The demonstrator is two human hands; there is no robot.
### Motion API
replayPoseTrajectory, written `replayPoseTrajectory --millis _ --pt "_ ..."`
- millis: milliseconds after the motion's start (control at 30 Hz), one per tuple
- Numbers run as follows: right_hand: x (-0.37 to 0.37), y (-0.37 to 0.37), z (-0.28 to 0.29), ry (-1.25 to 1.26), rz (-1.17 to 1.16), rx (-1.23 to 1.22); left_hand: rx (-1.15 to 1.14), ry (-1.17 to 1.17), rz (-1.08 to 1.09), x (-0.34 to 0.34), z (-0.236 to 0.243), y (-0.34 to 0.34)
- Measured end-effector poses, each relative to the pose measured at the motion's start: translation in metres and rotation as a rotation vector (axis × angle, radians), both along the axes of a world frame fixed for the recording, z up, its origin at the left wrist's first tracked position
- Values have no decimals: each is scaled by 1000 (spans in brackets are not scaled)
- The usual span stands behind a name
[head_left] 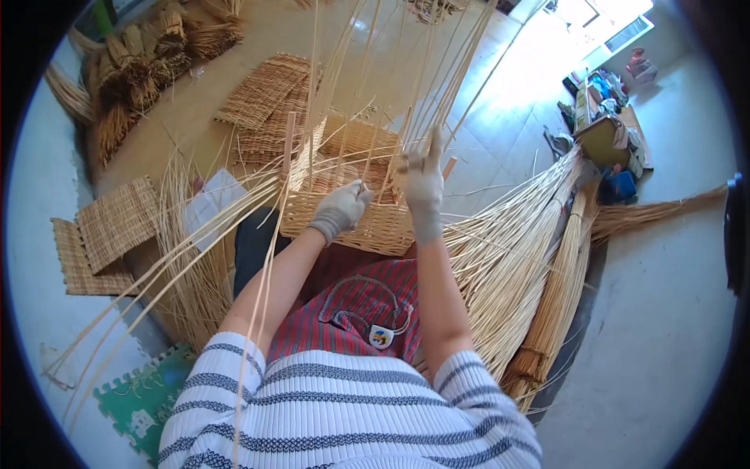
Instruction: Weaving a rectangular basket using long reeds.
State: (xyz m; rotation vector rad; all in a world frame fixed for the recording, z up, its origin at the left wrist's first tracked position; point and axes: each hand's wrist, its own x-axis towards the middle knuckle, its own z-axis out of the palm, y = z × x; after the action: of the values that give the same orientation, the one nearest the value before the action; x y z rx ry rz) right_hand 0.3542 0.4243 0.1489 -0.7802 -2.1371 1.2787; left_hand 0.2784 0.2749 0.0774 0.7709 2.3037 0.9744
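A partly woven straw basket (344, 224) sits at my lap, with long upright strands rising from its sides and wooden pegs (289, 141) at its corners. My gloved left hand (344, 207) is closed at the near rim, its fingertips pinching a straw strand beside the uprights. At the right end of that rim, my gloved right hand (423, 186) is raised among the strands. One of its fingers points upward while the others curl inward around straw; exactly which strands they grip is hard to see. Loose straw ends (168, 262) trail from the basket's left side.
Bundles of long straw (508, 266) fan out on the right. Woven panels (117, 227) lie at the left, and more panels (266, 98) beyond the basket. Darker bundles (141, 70) are piled far left. A cluttered table (605, 129) stands far right, near a green foam mat's opposite side.
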Motion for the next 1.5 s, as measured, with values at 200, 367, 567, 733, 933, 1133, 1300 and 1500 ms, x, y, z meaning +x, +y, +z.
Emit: replayPoseTrajectory --millis 200,367,567,733,933,1133,1300,1500 --pt "2 -6 12 219 274 676 61 -213 95 14 9 3" --pt "-34 1 11 496 55 -38 156 -469 127 18 -6 3" --pt "108 14 -101 711 -158 -312 41 -195 42 11 11 7" --pt "117 -21 -64 652 -8 -292 -97 257 70 6 34 25" --pt "133 35 -72 353 -178 -530 770 801 220 39 44 21" --pt "80 42 -40 219 -114 666 260 -382 51 65 -4 66" --pt "23 81 -26 602 -113 173 259 -251 131 72 5 66" --pt "115 82 -79 686 -352 -435 386 845 -271 93 8 55"
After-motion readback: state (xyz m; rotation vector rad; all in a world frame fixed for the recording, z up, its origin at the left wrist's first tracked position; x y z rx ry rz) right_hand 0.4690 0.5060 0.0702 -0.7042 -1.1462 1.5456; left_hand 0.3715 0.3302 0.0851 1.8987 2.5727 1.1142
